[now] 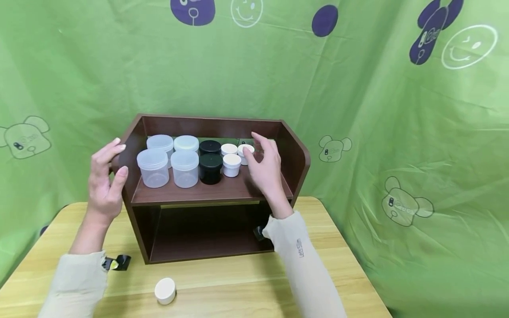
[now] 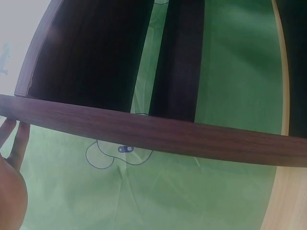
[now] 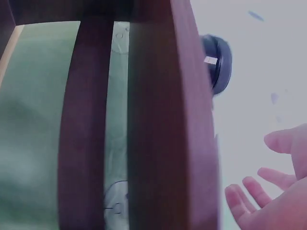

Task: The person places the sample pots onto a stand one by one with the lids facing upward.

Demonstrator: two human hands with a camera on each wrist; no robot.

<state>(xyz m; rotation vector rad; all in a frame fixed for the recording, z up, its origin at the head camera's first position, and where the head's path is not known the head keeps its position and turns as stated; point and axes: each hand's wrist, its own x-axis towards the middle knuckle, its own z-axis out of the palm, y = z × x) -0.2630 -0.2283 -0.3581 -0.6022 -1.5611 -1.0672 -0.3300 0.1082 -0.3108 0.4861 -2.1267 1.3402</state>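
Observation:
A dark brown two-tier wooden shelf stands on the table. Its top tier bears two rows of lidded jars: clear ones on the left, black ones in the middle, small white ones to the right. My left hand is at the shelf's left side panel, fingers fairly straight; in the left wrist view its fingertips meet the panel's edge. Over the right of the top tier, my right hand has its thumb beside the rear white jar, fingers spread, gripping nothing.
A small white round container sits on the wooden table in front of the shelf. The lower tier has an open front. Green printed cloth hangs behind and to the right.

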